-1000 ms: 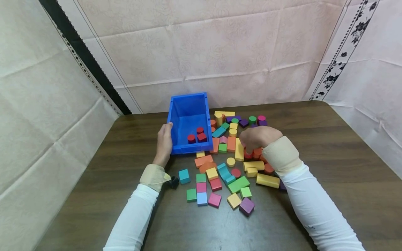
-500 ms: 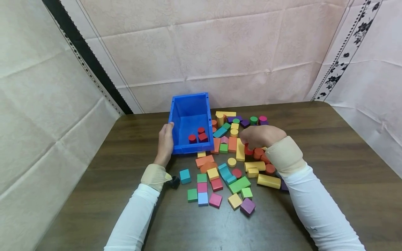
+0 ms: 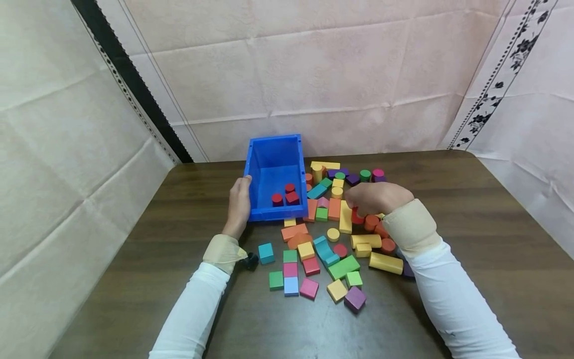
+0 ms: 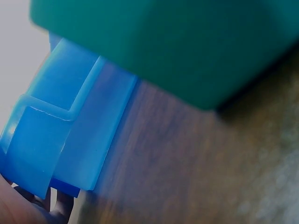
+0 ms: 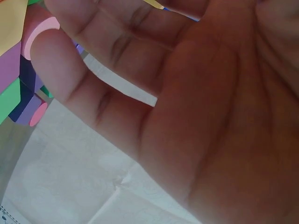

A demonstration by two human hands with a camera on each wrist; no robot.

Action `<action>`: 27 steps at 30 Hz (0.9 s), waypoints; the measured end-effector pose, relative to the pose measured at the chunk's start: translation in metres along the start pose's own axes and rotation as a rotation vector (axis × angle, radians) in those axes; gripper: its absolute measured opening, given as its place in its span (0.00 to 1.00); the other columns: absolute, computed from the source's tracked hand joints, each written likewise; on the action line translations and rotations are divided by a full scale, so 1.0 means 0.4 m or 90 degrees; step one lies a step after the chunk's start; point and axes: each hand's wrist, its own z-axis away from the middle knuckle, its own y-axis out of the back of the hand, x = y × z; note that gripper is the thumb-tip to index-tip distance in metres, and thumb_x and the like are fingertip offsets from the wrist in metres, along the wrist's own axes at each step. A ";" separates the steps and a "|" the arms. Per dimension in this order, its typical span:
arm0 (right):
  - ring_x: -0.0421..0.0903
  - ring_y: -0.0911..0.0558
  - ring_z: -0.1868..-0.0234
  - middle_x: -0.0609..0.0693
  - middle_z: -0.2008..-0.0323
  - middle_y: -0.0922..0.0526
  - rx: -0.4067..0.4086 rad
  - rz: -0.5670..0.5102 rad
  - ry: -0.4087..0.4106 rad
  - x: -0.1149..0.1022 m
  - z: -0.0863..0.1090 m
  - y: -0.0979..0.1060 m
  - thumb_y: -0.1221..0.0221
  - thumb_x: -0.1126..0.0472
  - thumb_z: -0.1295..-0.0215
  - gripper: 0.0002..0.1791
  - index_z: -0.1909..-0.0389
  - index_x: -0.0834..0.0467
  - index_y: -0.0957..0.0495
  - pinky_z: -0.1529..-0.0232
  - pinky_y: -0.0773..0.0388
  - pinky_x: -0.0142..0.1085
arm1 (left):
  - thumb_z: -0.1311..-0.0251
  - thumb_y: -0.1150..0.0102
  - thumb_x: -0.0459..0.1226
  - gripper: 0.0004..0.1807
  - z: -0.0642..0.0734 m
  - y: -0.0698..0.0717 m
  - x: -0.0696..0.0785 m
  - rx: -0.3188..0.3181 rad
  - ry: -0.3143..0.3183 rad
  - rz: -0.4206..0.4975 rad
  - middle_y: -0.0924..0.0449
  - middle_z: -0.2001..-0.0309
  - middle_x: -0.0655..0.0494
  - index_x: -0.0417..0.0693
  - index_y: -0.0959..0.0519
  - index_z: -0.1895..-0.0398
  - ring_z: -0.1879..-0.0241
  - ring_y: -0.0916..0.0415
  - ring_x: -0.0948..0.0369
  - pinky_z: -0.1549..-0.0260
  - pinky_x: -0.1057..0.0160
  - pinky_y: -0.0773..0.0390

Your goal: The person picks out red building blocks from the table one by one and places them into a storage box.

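At the left side of the blue plastic bin (image 3: 276, 214), my left hand (image 3: 237, 207) grips its wall; in the left wrist view the bin's rim (image 4: 60, 112) shows above the fingers. Several dark red blocks (image 3: 292, 198) lie inside near the front. My right hand (image 3: 381, 198) is over the right part of the block pile, fingers pointing down and left. Just under it a red block (image 3: 357, 215) shows. In the right wrist view the visible fingers (image 5: 112, 102) are only slightly bent, one tip against a pinkish curved block (image 5: 44, 28); the thumb is out of sight.
Loose colored blocks spread right of and before the bin, among them a yellow cylinder (image 3: 385, 263), a green block (image 3: 344, 267) and a purple cube (image 3: 355, 299). A teal cube (image 3: 266, 253) lies near the left wrist. Pale cloth (image 3: 332, 75) hangs behind the table.
The whole view shifts slightly, so everything sits a little further right. Both hands keep nearly the same places; slightly more of the red and orange blocks shows beneath the right hand.
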 end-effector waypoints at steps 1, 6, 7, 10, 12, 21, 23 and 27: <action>0.56 0.23 0.53 0.57 0.54 0.23 0.000 0.003 0.000 0.000 -0.001 0.000 0.38 0.67 0.26 0.14 0.44 0.60 0.28 0.60 0.22 0.43 | 0.22 0.65 0.64 0.40 0.000 0.000 0.000 0.000 0.000 -0.001 0.27 0.36 0.39 0.39 0.31 0.31 0.39 0.30 0.44 0.36 0.39 0.30; 0.56 0.23 0.48 0.58 0.46 0.22 0.006 0.046 0.010 -0.001 -0.003 -0.002 0.38 0.68 0.27 0.22 0.36 0.60 0.29 0.55 0.17 0.46 | 0.22 0.65 0.65 0.40 0.000 0.002 0.003 0.001 0.002 -0.005 0.27 0.37 0.39 0.38 0.30 0.32 0.39 0.30 0.44 0.37 0.40 0.30; 0.56 0.23 0.47 0.58 0.44 0.22 0.006 0.050 0.011 0.000 -0.003 -0.003 0.38 0.69 0.27 0.24 0.34 0.60 0.29 0.54 0.17 0.47 | 0.22 0.65 0.64 0.40 0.001 0.002 0.004 0.002 0.001 -0.004 0.27 0.38 0.39 0.38 0.30 0.32 0.40 0.30 0.44 0.38 0.40 0.30; 0.55 0.23 0.48 0.57 0.45 0.21 0.007 0.065 0.017 -0.001 -0.004 -0.002 0.37 0.70 0.28 0.23 0.35 0.60 0.28 0.53 0.16 0.48 | 0.22 0.65 0.64 0.39 0.002 0.002 0.005 -0.001 0.001 0.001 0.27 0.40 0.38 0.37 0.30 0.34 0.41 0.30 0.44 0.41 0.42 0.30; 0.55 0.22 0.51 0.56 0.51 0.21 0.005 0.075 0.024 -0.001 -0.006 0.000 0.37 0.70 0.28 0.19 0.39 0.60 0.27 0.56 0.17 0.45 | 0.22 0.66 0.64 0.39 0.002 0.000 0.005 -0.004 0.000 0.001 0.27 0.40 0.37 0.37 0.30 0.34 0.42 0.30 0.44 0.42 0.43 0.30; 0.50 0.22 0.58 0.53 0.56 0.20 0.000 0.128 0.039 -0.007 -0.007 0.009 0.36 0.67 0.27 0.13 0.46 0.58 0.24 0.62 0.20 0.39 | 0.22 0.65 0.64 0.40 0.005 0.002 0.003 0.002 -0.002 0.008 0.27 0.41 0.36 0.36 0.30 0.36 0.43 0.29 0.43 0.43 0.44 0.29; 0.51 0.22 0.57 0.53 0.55 0.20 0.001 0.133 0.041 -0.007 -0.006 0.010 0.36 0.66 0.27 0.13 0.45 0.58 0.24 0.61 0.20 0.40 | 0.22 0.65 0.64 0.39 0.007 0.002 0.003 0.001 -0.001 0.009 0.27 0.41 0.36 0.36 0.30 0.36 0.43 0.29 0.43 0.43 0.43 0.29; 0.51 0.21 0.55 0.54 0.52 0.19 0.007 0.140 0.041 -0.007 -0.006 0.011 0.36 0.66 0.27 0.17 0.41 0.59 0.24 0.58 0.17 0.43 | 0.21 0.65 0.64 0.39 0.006 0.000 0.003 0.003 0.004 0.007 0.26 0.40 0.38 0.37 0.30 0.35 0.42 0.28 0.44 0.40 0.42 0.28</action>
